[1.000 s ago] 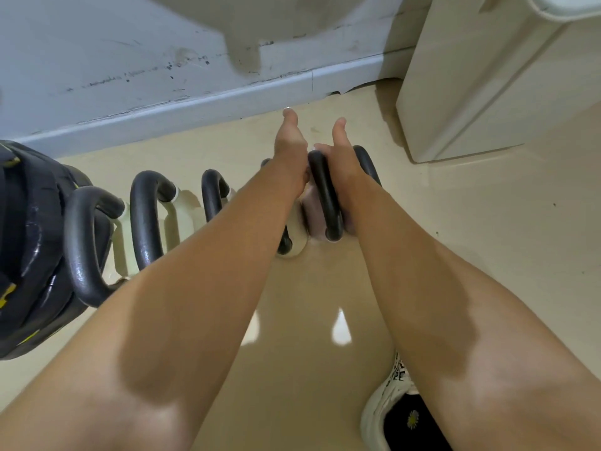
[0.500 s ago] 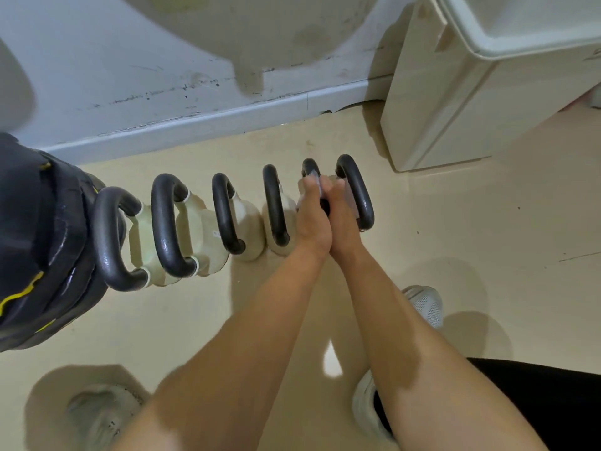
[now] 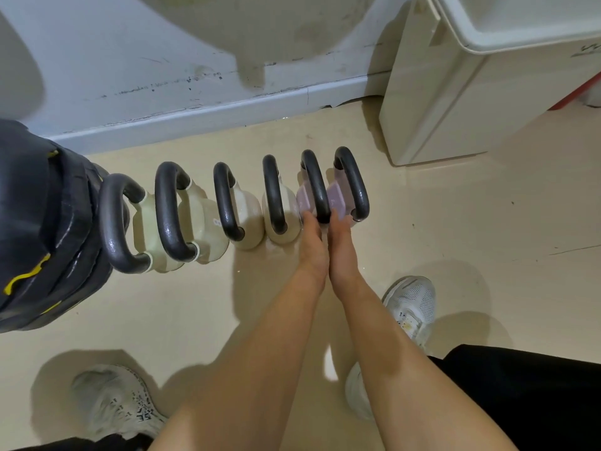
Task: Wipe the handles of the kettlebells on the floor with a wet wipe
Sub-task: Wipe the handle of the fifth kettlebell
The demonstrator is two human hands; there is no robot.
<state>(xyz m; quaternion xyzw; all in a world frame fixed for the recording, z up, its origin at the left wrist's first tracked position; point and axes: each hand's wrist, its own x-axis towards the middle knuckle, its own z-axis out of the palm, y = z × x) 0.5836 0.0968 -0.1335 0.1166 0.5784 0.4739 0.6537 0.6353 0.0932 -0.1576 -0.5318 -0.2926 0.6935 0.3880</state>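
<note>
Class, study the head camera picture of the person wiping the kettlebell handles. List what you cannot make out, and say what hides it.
1. The wet wipe: not visible in the head view; the left hand and right hand, pressed together, would cover it.
2. The near end of the fifth dark grey kettlebell handle: hidden behind the fingertips.
3. The pale cabinet: cut off by the top and right edges.
4. The black and yellow weight stack: cut off by the left edge.

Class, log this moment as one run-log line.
hands: together at near end of fifth handle | kettlebells: six, in row | wipe: not visible
</note>
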